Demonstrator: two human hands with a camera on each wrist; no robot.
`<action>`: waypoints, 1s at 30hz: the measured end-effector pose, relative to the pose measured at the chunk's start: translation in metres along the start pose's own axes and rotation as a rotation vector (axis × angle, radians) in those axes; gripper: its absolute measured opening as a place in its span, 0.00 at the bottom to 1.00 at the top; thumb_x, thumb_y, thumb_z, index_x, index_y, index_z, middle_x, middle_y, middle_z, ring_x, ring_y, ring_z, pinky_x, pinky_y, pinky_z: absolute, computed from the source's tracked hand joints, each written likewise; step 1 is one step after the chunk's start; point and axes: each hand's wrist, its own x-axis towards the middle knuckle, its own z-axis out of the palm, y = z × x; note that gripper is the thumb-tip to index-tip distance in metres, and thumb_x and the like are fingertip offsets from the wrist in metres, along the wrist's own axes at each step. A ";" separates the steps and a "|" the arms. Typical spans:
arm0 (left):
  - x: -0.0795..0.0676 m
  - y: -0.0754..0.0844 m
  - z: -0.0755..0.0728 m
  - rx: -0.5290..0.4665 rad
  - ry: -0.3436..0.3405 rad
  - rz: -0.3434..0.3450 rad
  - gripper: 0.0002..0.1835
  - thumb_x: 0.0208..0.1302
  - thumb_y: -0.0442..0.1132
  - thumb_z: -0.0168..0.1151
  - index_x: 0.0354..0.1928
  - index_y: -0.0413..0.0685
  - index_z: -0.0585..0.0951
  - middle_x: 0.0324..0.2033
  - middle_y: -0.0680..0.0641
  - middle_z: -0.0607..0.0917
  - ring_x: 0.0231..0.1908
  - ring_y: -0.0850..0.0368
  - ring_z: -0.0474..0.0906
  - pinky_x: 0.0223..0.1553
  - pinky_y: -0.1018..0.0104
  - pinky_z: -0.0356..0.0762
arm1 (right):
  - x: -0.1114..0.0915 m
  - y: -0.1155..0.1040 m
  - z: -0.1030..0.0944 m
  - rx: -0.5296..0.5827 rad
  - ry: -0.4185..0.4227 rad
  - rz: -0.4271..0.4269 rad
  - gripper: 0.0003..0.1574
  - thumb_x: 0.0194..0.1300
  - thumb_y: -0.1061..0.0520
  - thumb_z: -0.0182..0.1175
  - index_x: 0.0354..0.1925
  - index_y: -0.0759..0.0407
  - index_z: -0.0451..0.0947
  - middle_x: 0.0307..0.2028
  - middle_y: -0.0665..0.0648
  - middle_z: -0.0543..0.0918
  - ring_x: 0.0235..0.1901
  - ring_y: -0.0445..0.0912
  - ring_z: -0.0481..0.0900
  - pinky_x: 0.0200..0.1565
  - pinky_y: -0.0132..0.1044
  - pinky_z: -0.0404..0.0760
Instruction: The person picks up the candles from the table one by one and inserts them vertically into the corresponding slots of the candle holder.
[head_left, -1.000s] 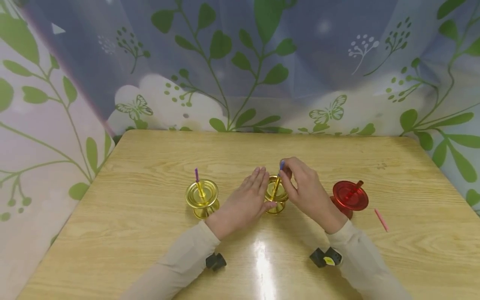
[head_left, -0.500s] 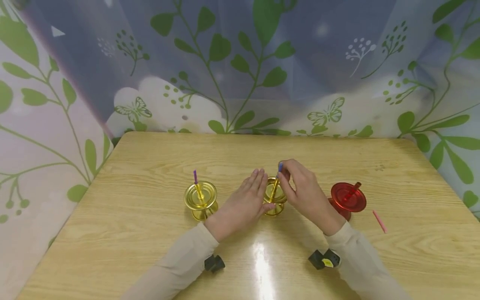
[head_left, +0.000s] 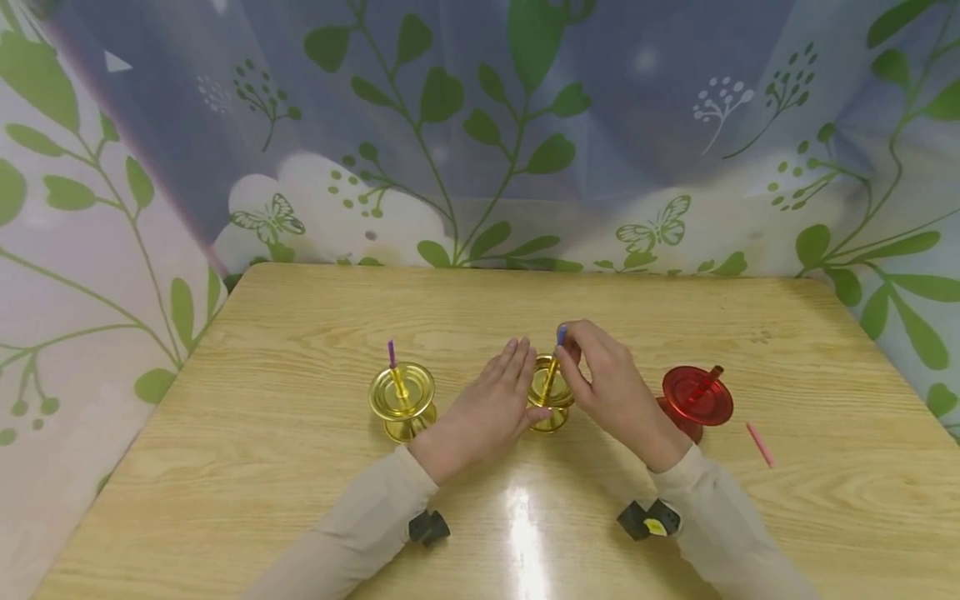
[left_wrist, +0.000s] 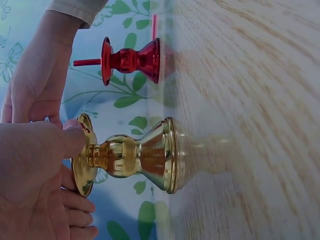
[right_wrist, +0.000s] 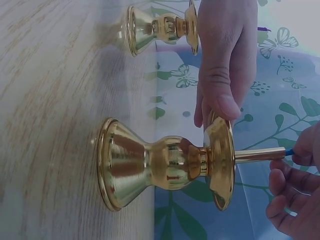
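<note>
In the head view, a gold candlestick stands upright at the middle of the table between both hands. My left hand holds its dish, thumb on the near rim and fingers along the left side. The right wrist view shows the same gold candlestick with a thin tube rising from the dish. A small blue candle is pinched by the thumb and fingertips of my right hand. The lower end of the blue candle meets the tube's mouth; fingers hide most of it.
Left of the hands stands another gold candlestick bearing a purple candle. To the right is a red candlestick, its tube holding no candle. A pink candle lies beside it on the wooden table. Patterned cloth hangs behind.
The blue candle has shifted very slightly at the tube's mouth, and the head view has moved a little. Both hands keep nearly the same position and hold.
</note>
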 end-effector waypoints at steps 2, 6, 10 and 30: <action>0.000 0.000 0.000 0.000 -0.002 0.001 0.41 0.75 0.59 0.36 0.73 0.31 0.48 0.73 0.34 0.46 0.74 0.44 0.40 0.72 0.57 0.45 | -0.001 0.000 0.000 0.003 -0.001 0.001 0.07 0.63 0.71 0.59 0.38 0.67 0.71 0.30 0.54 0.74 0.29 0.44 0.73 0.29 0.41 0.79; -0.001 0.001 0.001 -0.001 -0.007 0.004 0.41 0.75 0.59 0.36 0.73 0.31 0.48 0.73 0.34 0.46 0.74 0.44 0.40 0.72 0.57 0.45 | -0.003 0.001 0.001 0.003 -0.003 0.003 0.07 0.63 0.70 0.59 0.38 0.67 0.71 0.30 0.54 0.74 0.29 0.43 0.73 0.30 0.40 0.79; 0.000 0.000 0.002 -0.028 -0.006 0.001 0.41 0.75 0.58 0.36 0.73 0.31 0.47 0.73 0.34 0.45 0.74 0.44 0.39 0.72 0.56 0.44 | -0.003 0.001 0.002 -0.005 0.001 -0.007 0.07 0.63 0.70 0.59 0.39 0.67 0.71 0.30 0.54 0.74 0.29 0.43 0.73 0.30 0.36 0.78; 0.004 0.000 0.003 -0.011 -0.004 0.007 0.41 0.75 0.58 0.36 0.73 0.30 0.47 0.73 0.33 0.45 0.73 0.43 0.39 0.72 0.56 0.44 | -0.005 0.003 -0.004 0.005 -0.042 0.011 0.08 0.64 0.68 0.61 0.39 0.65 0.70 0.30 0.53 0.73 0.29 0.45 0.72 0.30 0.35 0.76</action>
